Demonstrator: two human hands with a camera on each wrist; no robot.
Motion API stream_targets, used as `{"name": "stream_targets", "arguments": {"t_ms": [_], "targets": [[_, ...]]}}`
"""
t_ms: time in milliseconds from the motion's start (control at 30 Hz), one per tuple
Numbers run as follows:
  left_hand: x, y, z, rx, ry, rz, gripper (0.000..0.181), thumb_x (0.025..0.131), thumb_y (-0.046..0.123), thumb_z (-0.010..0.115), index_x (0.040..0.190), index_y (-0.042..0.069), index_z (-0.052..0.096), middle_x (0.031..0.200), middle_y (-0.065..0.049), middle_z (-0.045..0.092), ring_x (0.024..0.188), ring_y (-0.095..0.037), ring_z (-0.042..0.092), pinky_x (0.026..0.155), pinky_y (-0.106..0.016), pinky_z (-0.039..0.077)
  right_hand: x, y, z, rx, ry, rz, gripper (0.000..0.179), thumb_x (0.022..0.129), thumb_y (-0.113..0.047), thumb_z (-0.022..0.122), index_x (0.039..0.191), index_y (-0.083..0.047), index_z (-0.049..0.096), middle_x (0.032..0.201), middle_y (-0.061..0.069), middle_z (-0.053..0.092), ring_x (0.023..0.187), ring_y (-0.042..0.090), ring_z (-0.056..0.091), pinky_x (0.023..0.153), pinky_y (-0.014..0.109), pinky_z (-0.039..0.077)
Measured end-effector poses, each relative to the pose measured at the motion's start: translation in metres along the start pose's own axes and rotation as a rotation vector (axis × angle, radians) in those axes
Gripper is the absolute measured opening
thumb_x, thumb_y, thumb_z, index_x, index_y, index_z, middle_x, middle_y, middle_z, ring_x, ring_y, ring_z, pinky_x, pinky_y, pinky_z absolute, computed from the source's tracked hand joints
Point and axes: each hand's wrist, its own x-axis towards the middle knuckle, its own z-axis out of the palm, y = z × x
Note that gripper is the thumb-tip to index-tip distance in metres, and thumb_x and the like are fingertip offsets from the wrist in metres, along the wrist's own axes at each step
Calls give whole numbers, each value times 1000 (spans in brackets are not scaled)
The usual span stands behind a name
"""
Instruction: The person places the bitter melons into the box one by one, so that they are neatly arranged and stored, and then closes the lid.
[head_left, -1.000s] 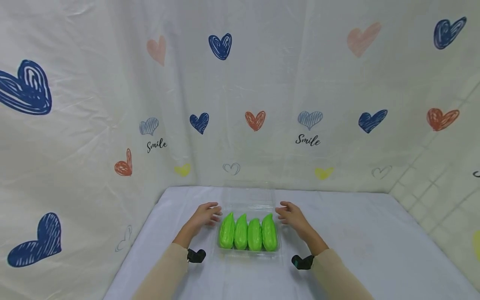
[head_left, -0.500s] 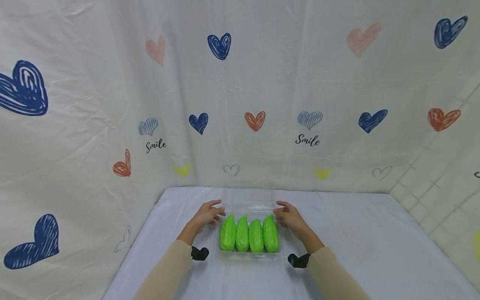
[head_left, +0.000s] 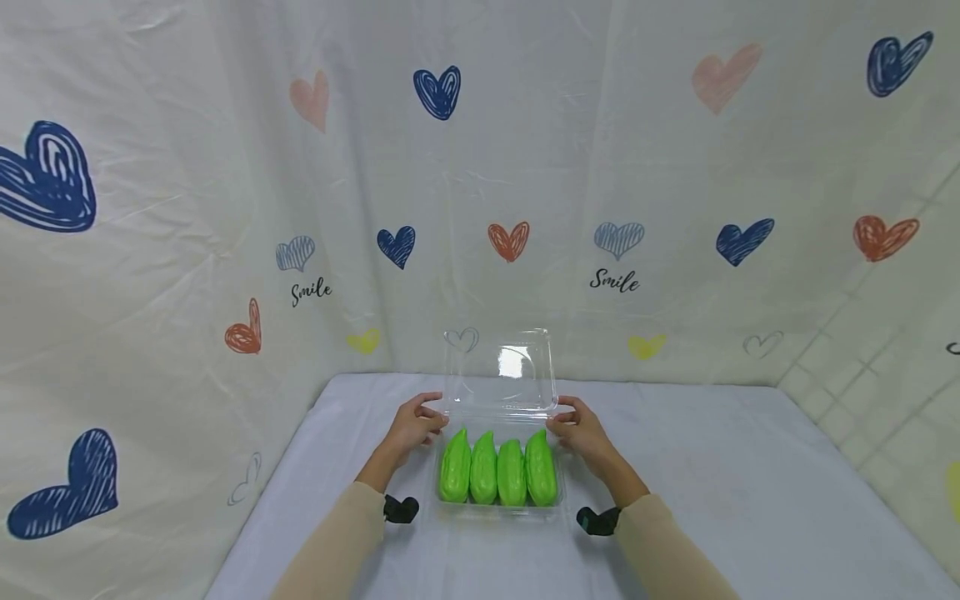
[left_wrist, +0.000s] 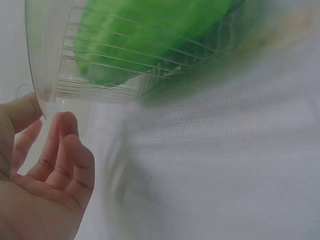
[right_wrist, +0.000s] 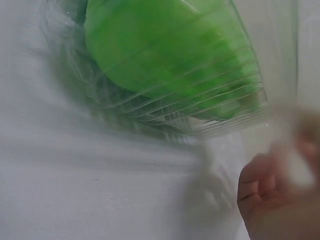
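A clear plastic clamshell box lies on the table with several bright green, gourd-like pieces side by side in its base. Its hinged lid is tilted up at the back, with a glare on it. At the lid's back left corner my left hand pinches the edge; in the left wrist view, its fingers are bent beside the clear wall. My right hand pinches the lid's opposite side near the hinge. Motion blurs part of that hand in the right wrist view, so its exact contact is unclear.
A white cloth covers the table. Behind it hangs a pale curtain printed with hearts and "Smile", which also runs along the left side. Black wrist cameras sit close to the box's two sides.
Both hands have moved inward to the box's back corners. The lid, lying low behind the base earlier, has swung upward. The base and green pieces have barely moved.
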Motion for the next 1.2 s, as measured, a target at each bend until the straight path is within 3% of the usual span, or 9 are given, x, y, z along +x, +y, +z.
{"name": "stream_targets", "arguments": {"t_ms": [200, 333, 567, 933, 1200], "targets": [[-2, 4, 0, 25, 37, 51, 49, 91, 13, 78, 137, 12, 60, 101, -7, 62, 82, -27, 61, 60, -31, 47, -1, -2, 0, -62, 36, -49, 51, 95, -12, 72, 141, -8, 52, 98, 6, 49, 83, 18, 48, 68, 29, 46], [-2, 5, 1, 35, 57, 69, 42, 90, 11, 79, 128, 14, 62, 95, -4, 58, 74, -20, 56, 58, -30, 44, -2, -6, 1, -81, 46, -71, 45, 94, -11, 72, 135, -4, 53, 93, 5, 50, 78, 17, 46, 62, 26, 42], [-5, 14, 4, 67, 79, 113, 35, 89, 5, 77, 119, 4, 59, 84, -3, 57, 68, -16, 50, 59, -29, 39, -4, -10, 2, -86, 52, -90, 38, 94, -6, 70, 128, 1, 55, 88, 3, 51, 72, 16, 44, 59, 26, 39], [-5, 18, 2, -30, 44, 91, 31, 89, -3, 73, 114, 10, 59, 93, -10, 71, 58, -17, 59, 51, -26, 45, -5, -10, -1, -58, 42, -96, 38, 93, -4, 70, 128, 1, 56, 99, 9, 65, 71, 13, 49, 59, 26, 42], [-9, 20, -7, -53, -35, 93, 36, 92, -1, 69, 125, 9, 59, 114, -27, 72, 64, -17, 66, 57, -30, 51, -7, -10, -5, -26, 6, -77, 38, 97, -13, 67, 131, 0, 56, 109, 13, 69, 83, 24, 58, 63, 28, 46]]}}
